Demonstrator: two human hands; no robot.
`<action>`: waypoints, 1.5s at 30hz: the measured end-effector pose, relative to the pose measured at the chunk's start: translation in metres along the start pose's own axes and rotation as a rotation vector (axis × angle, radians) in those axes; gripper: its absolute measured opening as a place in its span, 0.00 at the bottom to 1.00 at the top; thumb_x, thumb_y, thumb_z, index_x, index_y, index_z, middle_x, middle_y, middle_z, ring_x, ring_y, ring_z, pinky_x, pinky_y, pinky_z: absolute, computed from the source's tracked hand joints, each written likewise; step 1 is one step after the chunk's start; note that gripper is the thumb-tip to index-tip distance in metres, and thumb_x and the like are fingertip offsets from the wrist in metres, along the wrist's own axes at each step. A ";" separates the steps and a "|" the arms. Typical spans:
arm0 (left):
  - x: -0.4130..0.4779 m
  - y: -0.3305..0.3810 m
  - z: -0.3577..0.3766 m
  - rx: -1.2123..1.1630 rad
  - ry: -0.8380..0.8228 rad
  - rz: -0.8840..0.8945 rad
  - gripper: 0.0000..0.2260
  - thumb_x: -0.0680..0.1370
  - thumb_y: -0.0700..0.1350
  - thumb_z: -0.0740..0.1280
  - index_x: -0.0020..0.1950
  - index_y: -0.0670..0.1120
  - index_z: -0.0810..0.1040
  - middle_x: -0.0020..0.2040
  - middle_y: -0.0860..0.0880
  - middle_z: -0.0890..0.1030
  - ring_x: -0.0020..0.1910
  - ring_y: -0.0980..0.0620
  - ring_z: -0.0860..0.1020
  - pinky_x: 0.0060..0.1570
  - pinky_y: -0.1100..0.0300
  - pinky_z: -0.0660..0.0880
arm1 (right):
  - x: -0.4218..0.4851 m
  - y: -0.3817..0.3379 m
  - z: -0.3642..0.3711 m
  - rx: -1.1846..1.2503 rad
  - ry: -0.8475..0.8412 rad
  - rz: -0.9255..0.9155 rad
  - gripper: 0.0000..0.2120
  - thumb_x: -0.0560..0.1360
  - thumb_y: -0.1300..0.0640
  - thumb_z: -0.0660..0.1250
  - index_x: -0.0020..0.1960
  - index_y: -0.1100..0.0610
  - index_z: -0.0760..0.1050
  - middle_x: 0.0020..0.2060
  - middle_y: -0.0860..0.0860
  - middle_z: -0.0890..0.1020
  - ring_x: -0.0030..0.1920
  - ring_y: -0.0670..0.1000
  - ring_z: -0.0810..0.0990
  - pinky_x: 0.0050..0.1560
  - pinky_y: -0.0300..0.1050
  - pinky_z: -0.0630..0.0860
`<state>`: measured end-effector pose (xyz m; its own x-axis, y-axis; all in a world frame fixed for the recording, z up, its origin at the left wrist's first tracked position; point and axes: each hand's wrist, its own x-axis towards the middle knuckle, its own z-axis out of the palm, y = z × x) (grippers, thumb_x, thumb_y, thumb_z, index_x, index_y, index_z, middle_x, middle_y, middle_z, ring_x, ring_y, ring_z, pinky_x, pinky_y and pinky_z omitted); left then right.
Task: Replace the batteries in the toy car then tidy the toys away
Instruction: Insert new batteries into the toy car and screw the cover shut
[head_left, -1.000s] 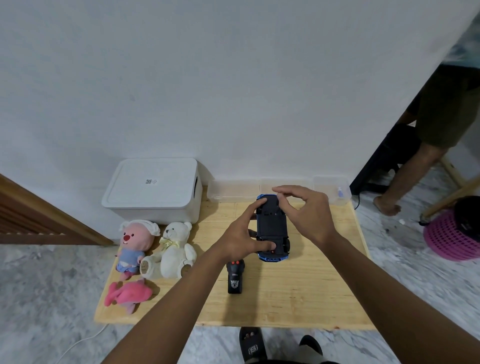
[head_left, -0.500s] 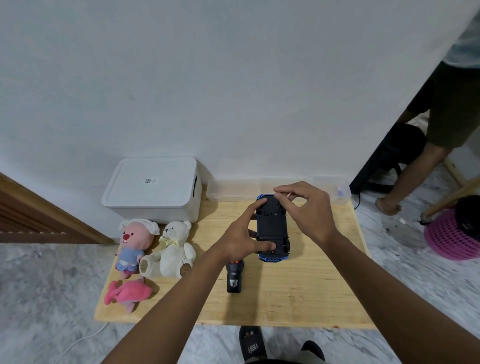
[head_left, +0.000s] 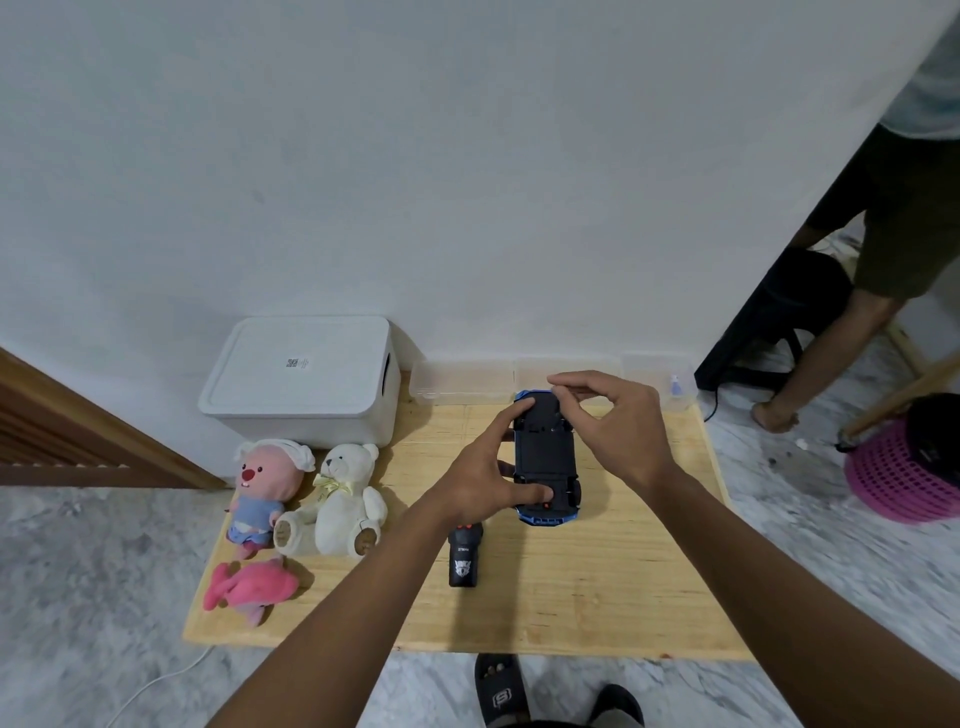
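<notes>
The blue toy car (head_left: 544, 456) lies upside down on the wooden table (head_left: 597, 587), its black underside facing up. My left hand (head_left: 480, 475) grips the car along its left side, thumb pressed near the rear wheels and forefinger reaching toward the front. My right hand (head_left: 615, 423) hovers over the front of the underside with thumb and forefinger pinched together; whether something tiny sits between them I cannot tell. A black remote control (head_left: 465, 558) lies on the table just below my left hand.
Three plush toys sit at the table's left: a pink-faced doll (head_left: 265, 480), a white teddy bear (head_left: 340, 501) and a pink fish (head_left: 249, 587). A white lidded box (head_left: 301, 379) and clear plastic trays (head_left: 462, 382) stand against the wall. Another person's legs (head_left: 852, 332) and a pink basket (head_left: 904, 467) are at right.
My right hand's pinched fingers have lifted slightly and drawn together above the car's front end. My left hand and the car stay in place.
</notes>
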<state>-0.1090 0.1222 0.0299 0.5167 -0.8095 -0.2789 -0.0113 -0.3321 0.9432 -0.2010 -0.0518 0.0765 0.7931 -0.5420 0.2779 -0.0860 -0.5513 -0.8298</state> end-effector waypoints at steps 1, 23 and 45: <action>0.000 0.000 0.000 -0.004 0.001 0.000 0.46 0.70 0.40 0.82 0.77 0.68 0.61 0.68 0.53 0.72 0.52 0.48 0.85 0.55 0.49 0.83 | 0.000 0.000 0.000 0.008 -0.001 0.012 0.07 0.75 0.57 0.75 0.52 0.48 0.86 0.46 0.38 0.86 0.45 0.43 0.84 0.51 0.42 0.81; -0.012 -0.003 -0.005 -0.019 0.003 0.003 0.46 0.71 0.39 0.81 0.78 0.67 0.61 0.68 0.53 0.72 0.50 0.50 0.85 0.47 0.58 0.83 | -0.004 -0.009 0.005 0.010 -0.044 -0.013 0.09 0.76 0.62 0.72 0.52 0.50 0.87 0.48 0.40 0.86 0.48 0.40 0.85 0.53 0.31 0.77; -0.019 -0.007 -0.007 0.007 0.011 0.002 0.46 0.70 0.40 0.81 0.79 0.66 0.60 0.69 0.51 0.72 0.48 0.53 0.84 0.44 0.60 0.82 | -0.008 -0.003 0.019 0.023 -0.033 -0.061 0.05 0.74 0.55 0.76 0.50 0.50 0.86 0.46 0.41 0.86 0.47 0.45 0.83 0.50 0.39 0.79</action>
<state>-0.1127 0.1431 0.0297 0.5264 -0.8047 -0.2746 -0.0184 -0.3337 0.9425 -0.1955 -0.0340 0.0674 0.8160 -0.4861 0.3128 -0.0229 -0.5679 -0.8227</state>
